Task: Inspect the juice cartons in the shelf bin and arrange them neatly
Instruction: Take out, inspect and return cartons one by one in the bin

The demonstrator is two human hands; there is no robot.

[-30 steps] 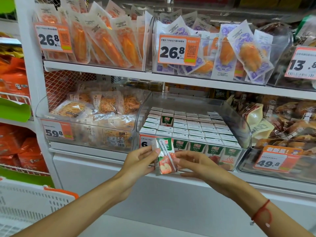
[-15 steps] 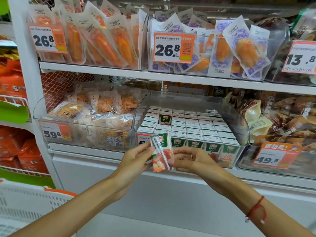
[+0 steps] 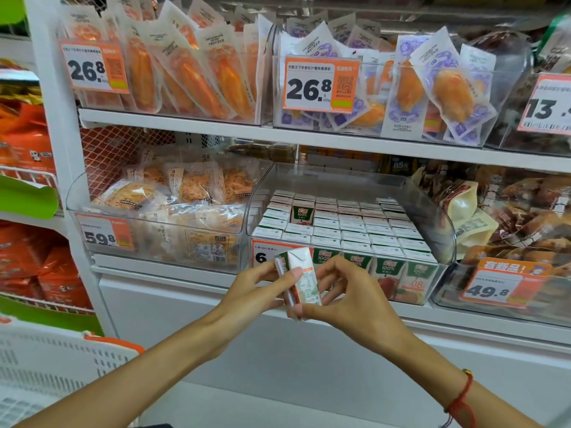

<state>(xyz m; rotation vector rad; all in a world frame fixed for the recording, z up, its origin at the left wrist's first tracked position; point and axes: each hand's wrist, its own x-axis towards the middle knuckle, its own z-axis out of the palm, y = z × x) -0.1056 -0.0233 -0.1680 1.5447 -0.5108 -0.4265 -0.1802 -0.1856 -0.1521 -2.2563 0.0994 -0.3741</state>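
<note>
A small green-and-white juice carton (image 3: 304, 278) with a straw on its side is held upright in front of the shelf. My left hand (image 3: 247, 291) grips its left side, thumb across the front. My right hand (image 3: 346, 298) pinches its right side and bottom corner. Behind them, a clear plastic shelf bin (image 3: 445, 239) holds several rows of the same cartons (image 3: 355, 230), packed upright. One carton (image 3: 302, 213) in a back row stands higher than the rest. The held carton hides part of the bin's front row.
A clear bin of bread packs (image 3: 160, 211) sits to the left and a bin of brown snack bags (image 3: 513, 217) to the right. Pouch bins fill the shelf above (image 3: 309, 134). A white basket (image 3: 46, 366) with orange trim is at lower left.
Both hands have turned the carton, so its white printed side panel now faces me instead of the straw side. The carton stays in front of the bin's lower left corner.
</note>
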